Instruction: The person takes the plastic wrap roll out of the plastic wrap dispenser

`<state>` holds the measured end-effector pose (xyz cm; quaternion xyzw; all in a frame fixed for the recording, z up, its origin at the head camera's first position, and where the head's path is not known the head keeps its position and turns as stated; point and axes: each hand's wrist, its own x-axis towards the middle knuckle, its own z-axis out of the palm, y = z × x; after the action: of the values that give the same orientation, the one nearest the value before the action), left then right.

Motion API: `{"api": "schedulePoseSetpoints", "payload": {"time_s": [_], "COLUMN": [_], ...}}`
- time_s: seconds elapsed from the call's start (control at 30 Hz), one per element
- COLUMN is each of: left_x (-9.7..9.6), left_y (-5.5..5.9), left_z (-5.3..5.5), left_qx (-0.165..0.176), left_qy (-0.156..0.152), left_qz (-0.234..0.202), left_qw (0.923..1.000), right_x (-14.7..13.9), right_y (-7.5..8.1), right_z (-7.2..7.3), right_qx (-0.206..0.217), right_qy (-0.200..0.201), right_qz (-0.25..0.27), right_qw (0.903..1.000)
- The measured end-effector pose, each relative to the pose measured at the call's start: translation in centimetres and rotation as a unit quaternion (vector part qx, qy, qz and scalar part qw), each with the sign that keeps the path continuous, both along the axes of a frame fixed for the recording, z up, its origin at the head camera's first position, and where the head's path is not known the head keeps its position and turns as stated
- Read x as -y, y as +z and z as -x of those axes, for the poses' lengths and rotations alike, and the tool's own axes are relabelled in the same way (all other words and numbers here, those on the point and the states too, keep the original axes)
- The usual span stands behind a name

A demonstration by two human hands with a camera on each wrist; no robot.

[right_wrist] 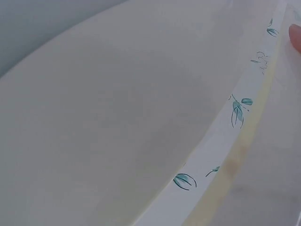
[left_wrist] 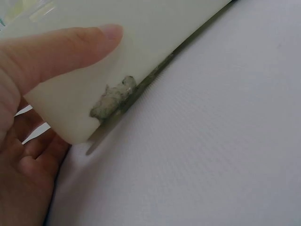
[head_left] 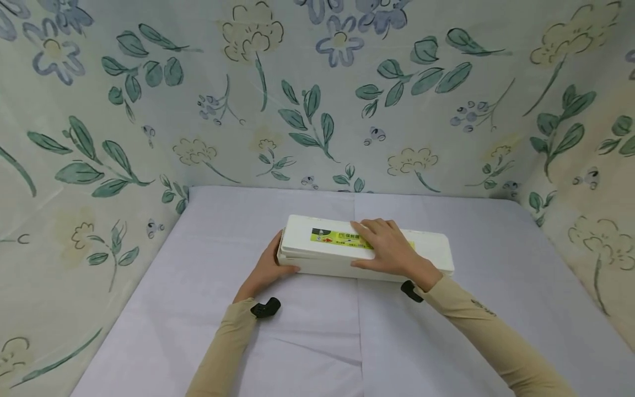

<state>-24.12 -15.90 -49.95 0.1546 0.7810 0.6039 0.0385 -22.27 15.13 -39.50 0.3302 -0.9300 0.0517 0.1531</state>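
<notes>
Left hand [head_left: 268, 267] is wrapped round the 9 o'clock end of the long white box [head_left: 297, 231], thumb laid on its front wall; the yellow-green label [head_left: 327, 236] on top is partly covered by the right hand [head_left: 389, 249], rested there with fingers extended. The box is placed toward 12 o'clock on the cloth-covered table [head_left: 317, 353], short of the far edge. Most room is given at 6 o'clock, some at 3 and 9; beyond 12, reach is bounded by the floral curtain [head_left: 297, 71].
</notes>
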Motion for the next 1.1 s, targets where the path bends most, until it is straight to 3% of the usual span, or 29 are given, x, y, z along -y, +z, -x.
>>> {"api": "schedulePoseSetpoints", "payload": {"time_s": [0.27,0.53,0.77,0.97,1.1], "left_x": [0.0,-0.3,-0.4,-0.5,-0.5], "left_y": [0.2,2.3,3.0,2.9,1.8], "left_z": [-0.2,-1.5,-1.9,-1.9,-1.4], "left_qx": [-0.002,-0.003,0.02,0.025,0.018], "left_qy": [-0.002,-0.014,-0.013,-0.008,-0.003], "left_qz": [-0.002,-0.002,0.006,0.0,0.002], "left_qw": [1.0,0.9999,0.9997,0.9997,0.9998], "right_x": [-1.2,-2.8,-4.3,-5.5,-6.3], "right_y": [-0.1,0.1,0.6,0.8,0.6], "right_z": [-0.3,-0.8,-1.2,-1.7,-2.0], "right_qx": [-0.017,-0.012,0.007,0.008,0.01], "right_qy": [-0.007,-0.039,-0.061,-0.071,-0.086], "right_qz": [-0.001,0.002,0.008,0.013,0.007], "right_qw": [0.9998,0.9992,0.9981,0.9974,0.9962]}}
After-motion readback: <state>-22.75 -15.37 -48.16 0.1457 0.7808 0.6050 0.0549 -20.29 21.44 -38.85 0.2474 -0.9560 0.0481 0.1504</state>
